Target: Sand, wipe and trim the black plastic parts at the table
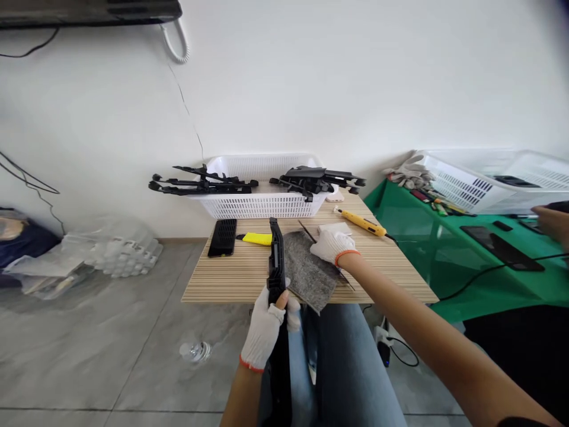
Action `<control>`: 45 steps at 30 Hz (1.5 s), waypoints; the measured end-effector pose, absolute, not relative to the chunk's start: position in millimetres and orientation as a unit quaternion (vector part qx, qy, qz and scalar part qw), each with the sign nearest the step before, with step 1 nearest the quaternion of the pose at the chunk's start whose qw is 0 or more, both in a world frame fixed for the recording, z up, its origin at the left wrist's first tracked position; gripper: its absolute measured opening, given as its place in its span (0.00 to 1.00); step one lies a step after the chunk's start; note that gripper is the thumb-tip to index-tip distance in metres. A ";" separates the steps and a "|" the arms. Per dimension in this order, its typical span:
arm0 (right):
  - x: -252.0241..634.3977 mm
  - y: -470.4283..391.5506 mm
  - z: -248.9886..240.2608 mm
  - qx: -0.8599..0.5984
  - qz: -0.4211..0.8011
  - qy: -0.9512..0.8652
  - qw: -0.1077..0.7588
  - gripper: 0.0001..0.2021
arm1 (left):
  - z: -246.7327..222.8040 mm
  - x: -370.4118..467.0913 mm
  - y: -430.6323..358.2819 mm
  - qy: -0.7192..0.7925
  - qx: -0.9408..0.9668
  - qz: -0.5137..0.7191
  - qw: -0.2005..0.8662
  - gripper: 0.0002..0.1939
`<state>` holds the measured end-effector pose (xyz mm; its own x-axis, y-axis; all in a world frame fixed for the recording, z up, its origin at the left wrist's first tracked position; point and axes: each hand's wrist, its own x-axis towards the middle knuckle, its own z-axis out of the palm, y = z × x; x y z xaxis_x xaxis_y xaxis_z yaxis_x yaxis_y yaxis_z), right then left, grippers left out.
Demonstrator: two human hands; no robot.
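My left hand, in a white knit glove with an orange cuff, is wrapped round a long black plastic part. The part stands tilted up over the table's front edge, its lower end hanging down by my legs. My gloved right hand is closed over a thin dark rod, which shows on both sides of the fingers; the fingertips themselves are partly hidden. Under that hand lies a grey felt cloth, one corner hanging over the front edge. A folded white cloth lies just behind the hand.
Across the slatted table lie a black phone, a yellow-handled cutter and a yellow corded tool. Behind, a white basket carries black plastic parts. At right, a green-covered table and another person's hand.
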<state>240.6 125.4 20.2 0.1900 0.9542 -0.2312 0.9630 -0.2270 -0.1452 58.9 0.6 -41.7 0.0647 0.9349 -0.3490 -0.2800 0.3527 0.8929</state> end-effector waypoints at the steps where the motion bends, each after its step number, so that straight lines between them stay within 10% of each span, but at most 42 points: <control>1: 242.1 126.3 19.6 0.772 -0.143 0.620 0.014 0.23 | -40.3 59.3 -0.9 0.504 0.320 0.461 0.657 0.43; 45: 257.4 136.4 54.3 0.436 0.238 0.852 -0.166 0.25 | -55.2 59.8 -3.6 0.485 0.312 0.452 0.680 0.40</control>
<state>257.4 136.4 54.3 -0.5641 0.6643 0.4904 0.8223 0.5056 0.2611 59.8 -3.6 -55.2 0.1213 0.9182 -0.3772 -0.3122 0.3960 0.8635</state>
